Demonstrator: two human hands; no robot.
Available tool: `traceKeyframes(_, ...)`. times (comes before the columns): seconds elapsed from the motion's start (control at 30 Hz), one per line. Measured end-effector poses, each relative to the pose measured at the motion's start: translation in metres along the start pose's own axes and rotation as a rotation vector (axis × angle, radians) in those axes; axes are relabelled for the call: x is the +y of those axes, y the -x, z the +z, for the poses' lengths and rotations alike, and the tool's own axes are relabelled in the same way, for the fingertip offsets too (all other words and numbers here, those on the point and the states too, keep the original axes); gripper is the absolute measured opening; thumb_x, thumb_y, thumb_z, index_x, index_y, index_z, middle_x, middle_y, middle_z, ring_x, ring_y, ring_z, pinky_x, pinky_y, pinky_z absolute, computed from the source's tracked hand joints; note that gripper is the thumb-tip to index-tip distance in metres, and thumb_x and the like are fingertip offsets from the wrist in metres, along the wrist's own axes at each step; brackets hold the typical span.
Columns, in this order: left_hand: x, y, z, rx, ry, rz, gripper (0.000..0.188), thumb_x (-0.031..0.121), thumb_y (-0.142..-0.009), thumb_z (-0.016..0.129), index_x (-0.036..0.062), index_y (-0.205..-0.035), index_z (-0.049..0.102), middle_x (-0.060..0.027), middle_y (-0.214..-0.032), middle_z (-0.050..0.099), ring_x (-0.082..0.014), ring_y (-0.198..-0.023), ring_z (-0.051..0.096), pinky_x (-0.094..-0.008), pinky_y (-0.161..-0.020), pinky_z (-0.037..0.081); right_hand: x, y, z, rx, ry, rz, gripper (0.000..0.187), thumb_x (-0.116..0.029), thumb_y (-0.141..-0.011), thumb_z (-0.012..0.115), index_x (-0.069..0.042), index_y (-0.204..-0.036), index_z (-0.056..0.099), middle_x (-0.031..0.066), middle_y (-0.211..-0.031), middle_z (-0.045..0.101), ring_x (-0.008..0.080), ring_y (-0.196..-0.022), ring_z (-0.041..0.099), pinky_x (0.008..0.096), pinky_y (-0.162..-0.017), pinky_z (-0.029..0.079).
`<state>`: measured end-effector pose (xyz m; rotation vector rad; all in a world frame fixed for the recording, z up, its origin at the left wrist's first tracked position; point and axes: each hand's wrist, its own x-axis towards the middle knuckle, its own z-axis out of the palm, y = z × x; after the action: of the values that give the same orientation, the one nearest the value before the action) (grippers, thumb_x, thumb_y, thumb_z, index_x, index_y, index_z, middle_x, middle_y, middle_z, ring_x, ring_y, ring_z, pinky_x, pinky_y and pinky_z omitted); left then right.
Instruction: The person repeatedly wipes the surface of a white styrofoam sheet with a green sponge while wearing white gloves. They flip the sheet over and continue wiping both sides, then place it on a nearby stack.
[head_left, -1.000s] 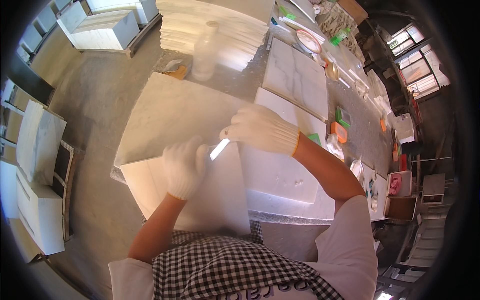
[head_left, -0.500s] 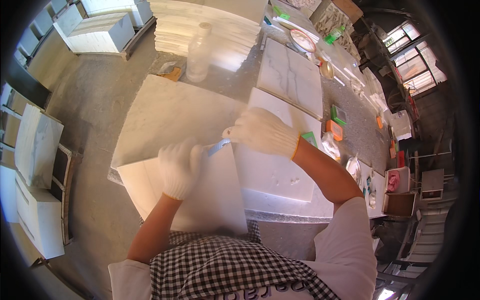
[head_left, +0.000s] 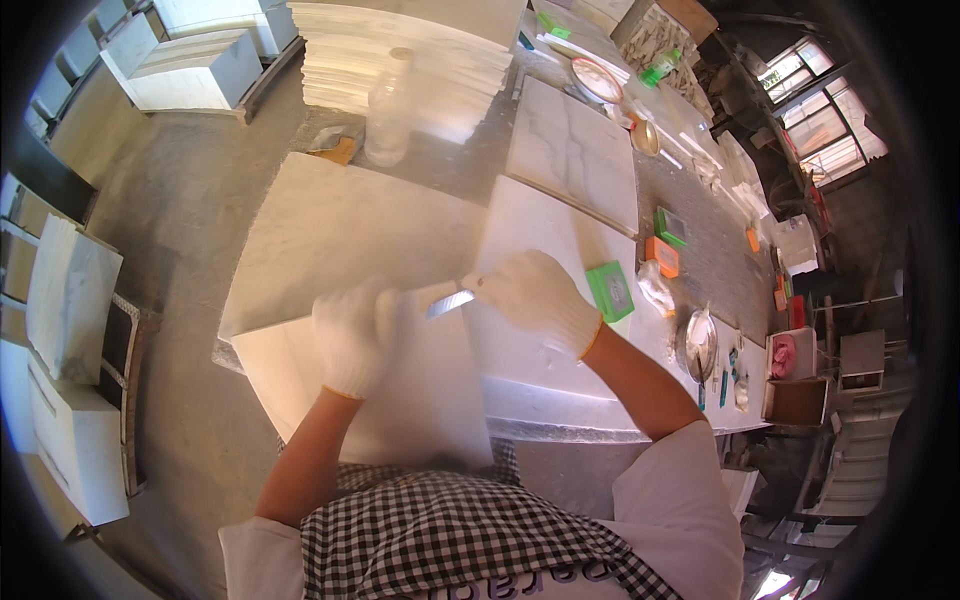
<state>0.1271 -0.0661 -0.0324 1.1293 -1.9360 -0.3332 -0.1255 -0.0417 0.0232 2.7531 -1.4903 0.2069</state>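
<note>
A white stone tile point(head_left: 420, 385) tilts up in front of me, its lower edge by my checked apron. My left hand point(head_left: 352, 338), in a white knit glove, has its fingers closed over the tile's upper edge. My right hand point(head_left: 532, 300), gloved the same way, pinches a short, narrow, shiny blade point(head_left: 450, 303) at the tile's upper right corner. Whether the blade touches the edge, I cannot tell. Behind the raised tile a larger pale slab point(head_left: 350, 230) lies flat. A white slab point(head_left: 560, 355) is under my right forearm.
A green box point(head_left: 609, 291), an orange box point(head_left: 662, 256) and a metal bowl point(head_left: 697, 345) with white stuff lie to the right. Farther back are a veined tile point(head_left: 575, 150), a clear bottle point(head_left: 388, 110) and a tile stack point(head_left: 400, 60). Pallets of stone point(head_left: 75, 300) stand left.
My right hand has shifted slightly down and right, and the blade now shows more silver at a different slant. More of the green box shows. My left hand stays on the tile.
</note>
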Motion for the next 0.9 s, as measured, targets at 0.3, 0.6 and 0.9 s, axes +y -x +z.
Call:
traceKeyframes(0.3, -0.001, 0.002, 0.0, -0.03, -0.052, -0.031, 0.016, 0.019, -0.094, 0.057, 0.0057, -0.086, 0.063, -0.0147, -0.07, 0.061, -0.0373, -0.067, 0.056, -0.0476, -0.064, 0.041, -0.005, 0.018, -0.008, 0.27, -0.308, 0.203, 0.014, -0.016, -0.09, 0.067, -0.004, -0.096, 0.073, 0.0148, -0.096, 0.071, 0.0334, -0.087, 0.068, 0.0434, -0.076, 0.054)
traceKeyframes(0.6, -0.001, 0.001, -0.003, -0.12, -0.054, -0.057, 0.026, 0.024, -0.1, 0.05, 0.0052, -0.092, 0.066, -0.015, -0.074, 0.064, -0.0383, -0.069, 0.057, -0.0474, -0.066, 0.041, 0.014, -0.042, -0.018, -0.074, -0.359, 0.032, 0.019, -0.027, -0.097, 0.056, -0.015, -0.1, 0.071, 0.006, -0.091, 0.07, 0.0289, -0.083, 0.066, 0.0403, -0.075, 0.052)
traceKeyframes(0.9, 0.001, 0.0, 0.001, 0.012, -0.005, -0.005, 0.016, 0.016, -0.092, 0.055, 0.0063, -0.081, 0.062, -0.0131, -0.065, 0.059, -0.0358, -0.062, 0.054, -0.0466, -0.061, 0.038, 0.008, -0.075, -0.013, -0.21, -0.058, -0.228, 0.015, -0.022, -0.092, 0.056, -0.015, -0.082, 0.064, 0.0071, -0.073, 0.064, 0.0275, -0.076, 0.065, 0.0419, -0.066, 0.051)
